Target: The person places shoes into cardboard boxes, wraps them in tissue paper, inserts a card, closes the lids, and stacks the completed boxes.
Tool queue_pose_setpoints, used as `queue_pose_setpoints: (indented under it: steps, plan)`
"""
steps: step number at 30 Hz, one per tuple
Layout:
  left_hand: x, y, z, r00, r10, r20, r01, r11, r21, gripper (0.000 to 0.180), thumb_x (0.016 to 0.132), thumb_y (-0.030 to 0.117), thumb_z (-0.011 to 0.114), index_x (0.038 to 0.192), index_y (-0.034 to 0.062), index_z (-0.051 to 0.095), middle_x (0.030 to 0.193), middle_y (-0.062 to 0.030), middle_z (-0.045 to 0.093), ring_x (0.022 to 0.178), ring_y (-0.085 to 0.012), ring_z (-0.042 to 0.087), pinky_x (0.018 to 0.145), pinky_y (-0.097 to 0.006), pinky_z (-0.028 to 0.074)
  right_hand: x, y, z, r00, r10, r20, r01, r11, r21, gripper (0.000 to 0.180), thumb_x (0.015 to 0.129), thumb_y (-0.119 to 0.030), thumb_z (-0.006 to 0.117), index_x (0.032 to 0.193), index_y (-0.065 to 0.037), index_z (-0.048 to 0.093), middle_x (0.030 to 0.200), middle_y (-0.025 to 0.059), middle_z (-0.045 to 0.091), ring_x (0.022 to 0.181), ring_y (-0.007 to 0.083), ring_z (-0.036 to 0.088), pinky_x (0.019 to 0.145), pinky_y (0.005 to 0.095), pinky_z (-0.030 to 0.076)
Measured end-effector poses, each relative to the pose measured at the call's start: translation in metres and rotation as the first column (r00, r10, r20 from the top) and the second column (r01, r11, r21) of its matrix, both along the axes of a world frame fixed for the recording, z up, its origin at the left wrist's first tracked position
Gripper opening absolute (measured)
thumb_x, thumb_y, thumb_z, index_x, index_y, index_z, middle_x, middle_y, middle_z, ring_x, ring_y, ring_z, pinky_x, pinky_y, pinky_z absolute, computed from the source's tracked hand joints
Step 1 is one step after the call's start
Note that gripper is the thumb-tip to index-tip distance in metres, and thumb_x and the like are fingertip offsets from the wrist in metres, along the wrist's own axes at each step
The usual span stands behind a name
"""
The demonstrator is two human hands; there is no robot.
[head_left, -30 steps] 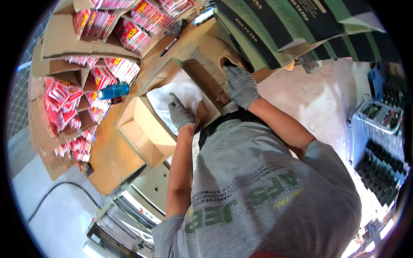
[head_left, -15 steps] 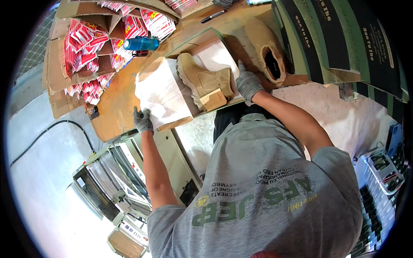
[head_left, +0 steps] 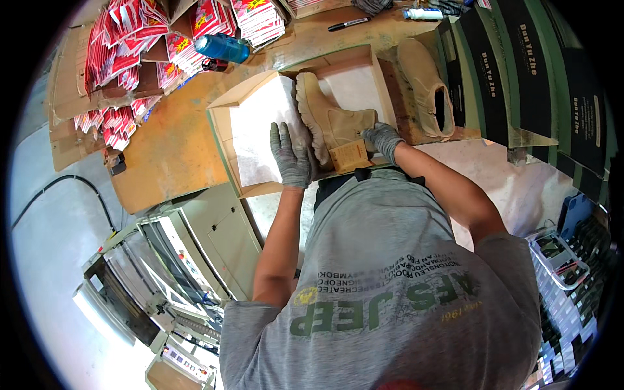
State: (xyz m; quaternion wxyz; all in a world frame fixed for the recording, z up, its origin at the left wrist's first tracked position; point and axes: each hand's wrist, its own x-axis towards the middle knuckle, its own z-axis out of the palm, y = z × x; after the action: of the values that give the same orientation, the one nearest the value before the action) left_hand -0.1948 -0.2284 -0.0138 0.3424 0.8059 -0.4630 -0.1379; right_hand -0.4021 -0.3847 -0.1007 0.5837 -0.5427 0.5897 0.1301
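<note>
Boot (head_left: 335, 122) in box (head_left: 222, 133) on stained table (head_left: 159, 156)

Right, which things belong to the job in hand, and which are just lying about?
Likely the job: boxed tan boot, cardboard tag, white paper, open shoebox, second tan boot.

Seemingly lying about: black marker pen, blue bottle, white tube.

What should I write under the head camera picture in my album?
Left hand over white paper, right hand at a tan boot lying in an open box.
</note>
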Motion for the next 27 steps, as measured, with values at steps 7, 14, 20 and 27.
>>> queue_pose_setpoints:
  steps: [7, 14, 20, 27]
  plan:
    - [0.01, 0.003, -0.037, 0.996, 0.068, -0.065, -0.061, 0.992, 0.109, 0.08, 0.104, 0.057, 0.025, 0.156, -0.0028, 0.02, 0.164, -0.0272, 0.011, 0.151, -0.0441, 0.011, 0.12, -0.054, 0.005, -0.002, 0.017, 0.06, 0.706, -0.447, 0.549, 0.409, 0.89, 0.199, 0.028, 0.089, -0.012, 0.072, 0.113, 0.001, 0.067, 0.099, 0.0041, 0.07, 0.086, 0.0122, 0.064, 0.08, 0.0296, 0.053]
    - [0.012, 0.003, -0.035, 0.991, 0.072, -0.11, -0.046, 0.975, 0.217, 0.081, 0.103, 0.059, 0.019, 0.158, -0.001, 0.015, 0.165, -0.0256, 0.006, 0.152, -0.0415, 0.004, 0.121, -0.052, -0.001, -0.001, -0.017, 0.083, 0.705, -0.167, 0.69, 0.136, 0.986, 0.099, 0.039, 0.089, -0.021, 0.073, 0.12, 0.001, 0.061, 0.109, 0.0061, 0.067, 0.098, 0.0149, 0.064, 0.086, 0.0314, 0.055]
    - [0.021, -0.006, -0.008, 0.971, 0.071, -0.228, -0.069, 0.997, 0.017, 0.086, 0.099, 0.057, 0.046, 0.156, -0.0032, 0.023, 0.163, -0.0248, 0.016, 0.151, -0.0373, 0.015, 0.121, -0.047, 0.012, -0.012, -0.022, 0.17, 0.632, -0.034, 0.774, 0.165, 0.982, -0.091, 0.043, 0.093, -0.029, 0.069, 0.125, -0.001, 0.061, 0.112, 0.009, 0.069, 0.103, 0.0175, 0.065, 0.092, 0.0322, 0.052]
    - [0.013, -0.072, 0.089, 0.198, -0.227, -0.954, -0.182, 0.947, -0.263, 0.082, 0.084, 0.049, 0.078, 0.143, 0.0022, 0.044, 0.135, -0.0121, 0.057, 0.123, -0.0246, 0.056, 0.105, -0.038, 0.046, 0.011, -0.001, 0.301, 0.584, 0.644, 0.494, 0.03, 0.591, -0.806, 0.046, 0.089, -0.028, 0.067, 0.126, -0.001, 0.06, 0.113, 0.02, 0.068, 0.105, 0.0334, 0.067, 0.091, 0.0387, 0.051]
